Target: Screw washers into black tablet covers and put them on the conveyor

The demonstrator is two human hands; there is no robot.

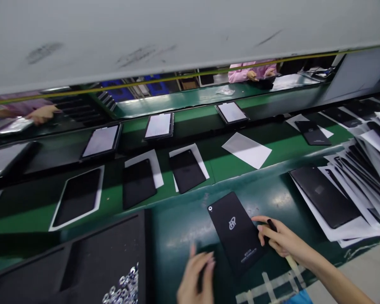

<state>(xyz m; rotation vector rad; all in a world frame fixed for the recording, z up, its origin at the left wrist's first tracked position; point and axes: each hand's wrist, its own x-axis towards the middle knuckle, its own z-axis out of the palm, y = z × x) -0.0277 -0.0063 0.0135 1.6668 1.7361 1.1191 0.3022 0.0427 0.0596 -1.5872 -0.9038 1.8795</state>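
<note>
A black tablet back cover (236, 232) with a pale logo lies on the green bench in front of me. A small silver ring (210, 208) shows at its upper left corner. My right hand (280, 238) is closed around a slim, black-tipped pen-like tool (272, 225), its fingertips at the cover's right edge. Left of the cover, my left hand (196, 276) is slightly blurred, with thumb and a finger pinched together. Anything between them is too small to make out. Loose silver rings (123, 289) lie piled in a black tray (110, 240) at lower left.
Fanned black covers and white sheets (351, 190) are stacked at right. Beyond the bench runs a green belt (215, 162) with covers on paper and a white sheet (247, 150). Farther back are boxed tablets (160, 125) and co-workers' hands (252, 75). A grey panel (177, 38) hangs overhead.
</note>
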